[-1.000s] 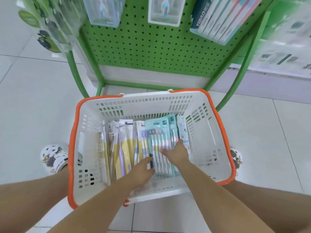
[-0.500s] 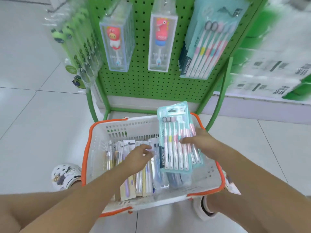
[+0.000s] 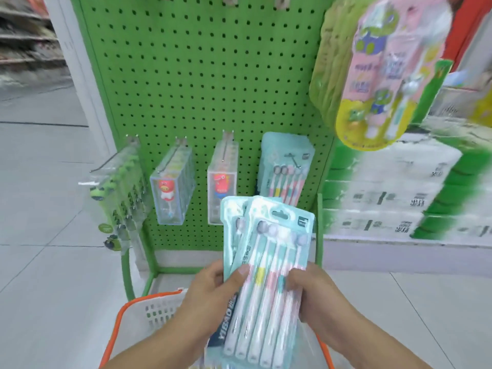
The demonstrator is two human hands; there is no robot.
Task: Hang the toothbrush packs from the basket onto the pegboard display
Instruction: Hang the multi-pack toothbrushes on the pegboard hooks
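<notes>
both hands grasp a fanned stack of teal toothbrush packs: the left hand pinches the left edge with its thumb on the front, the right hand curls round the right edge. below the grip sits the basket; beyond it stands the pegboard with hung packs.

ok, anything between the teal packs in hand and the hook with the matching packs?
Nothing visible. Both hands hold the teal packs just below and in front of the matching hung packs on the pegboard; the gap looks open.
</notes>
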